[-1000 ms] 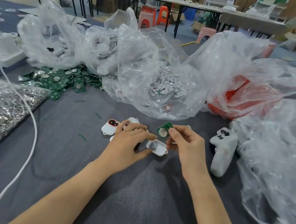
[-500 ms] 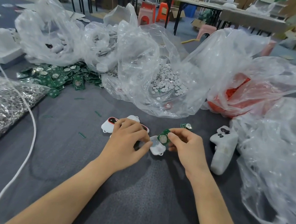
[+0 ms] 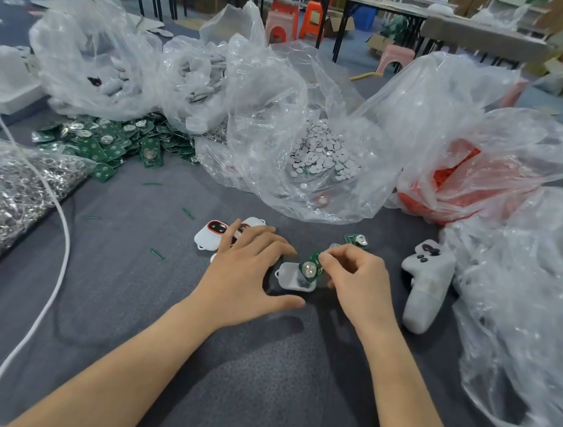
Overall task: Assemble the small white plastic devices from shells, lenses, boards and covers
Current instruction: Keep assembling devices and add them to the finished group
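A small white shell (image 3: 290, 278) lies on the grey table between my hands. My right hand (image 3: 357, 282) pinches a green board (image 3: 311, 268) with a round silver cell and holds it tilted over the shell's right end. My left hand (image 3: 250, 272) rests flat beside the shell with fingers spread and thumb out, holding nothing. Behind its fingers lie an assembled white device with a red-rimmed lens (image 3: 210, 234) and another white piece (image 3: 255, 222), partly hidden. A spare green board (image 3: 356, 240) lies further back.
A white handheld tool (image 3: 426, 289) lies right of my right hand. Behind are clear bags: white discs (image 3: 323, 155), white shells (image 3: 199, 85), red parts (image 3: 455, 182). A heap of green boards (image 3: 108, 141), a bag of metal rings (image 3: 3, 193) and a white cord (image 3: 62, 226) are at left.
My right hand lowered the green board from above down onto the shell's right end. My left hand let go of the shell and spread flat beside it.
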Demonstrator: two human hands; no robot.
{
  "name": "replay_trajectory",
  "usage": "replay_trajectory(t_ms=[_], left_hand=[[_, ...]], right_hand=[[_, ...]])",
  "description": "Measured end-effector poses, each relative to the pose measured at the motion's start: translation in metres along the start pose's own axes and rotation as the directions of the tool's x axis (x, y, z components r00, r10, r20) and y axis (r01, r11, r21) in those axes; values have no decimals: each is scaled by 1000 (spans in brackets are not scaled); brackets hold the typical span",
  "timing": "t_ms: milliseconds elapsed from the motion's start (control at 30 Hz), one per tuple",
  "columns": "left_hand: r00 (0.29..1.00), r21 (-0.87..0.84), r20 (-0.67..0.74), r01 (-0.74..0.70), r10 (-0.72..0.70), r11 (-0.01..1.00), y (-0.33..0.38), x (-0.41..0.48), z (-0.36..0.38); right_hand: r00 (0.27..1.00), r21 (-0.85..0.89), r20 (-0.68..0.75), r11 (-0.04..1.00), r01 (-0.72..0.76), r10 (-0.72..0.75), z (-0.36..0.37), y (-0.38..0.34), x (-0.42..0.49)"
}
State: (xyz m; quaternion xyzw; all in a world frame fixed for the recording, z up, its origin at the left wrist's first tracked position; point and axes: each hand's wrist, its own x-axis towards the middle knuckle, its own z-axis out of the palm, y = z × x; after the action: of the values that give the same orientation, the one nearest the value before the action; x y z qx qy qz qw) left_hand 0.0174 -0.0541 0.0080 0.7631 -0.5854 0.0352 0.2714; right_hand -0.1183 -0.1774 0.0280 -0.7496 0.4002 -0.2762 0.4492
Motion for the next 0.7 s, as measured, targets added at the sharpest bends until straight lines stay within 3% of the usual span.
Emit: replay_trajectory(t_ms=[700], left_hand=[[1000,21,-8,2,-2,1000,-6,-4,1]], right_hand=[[999,-53,40,999,12,-10,7,2,-2]])
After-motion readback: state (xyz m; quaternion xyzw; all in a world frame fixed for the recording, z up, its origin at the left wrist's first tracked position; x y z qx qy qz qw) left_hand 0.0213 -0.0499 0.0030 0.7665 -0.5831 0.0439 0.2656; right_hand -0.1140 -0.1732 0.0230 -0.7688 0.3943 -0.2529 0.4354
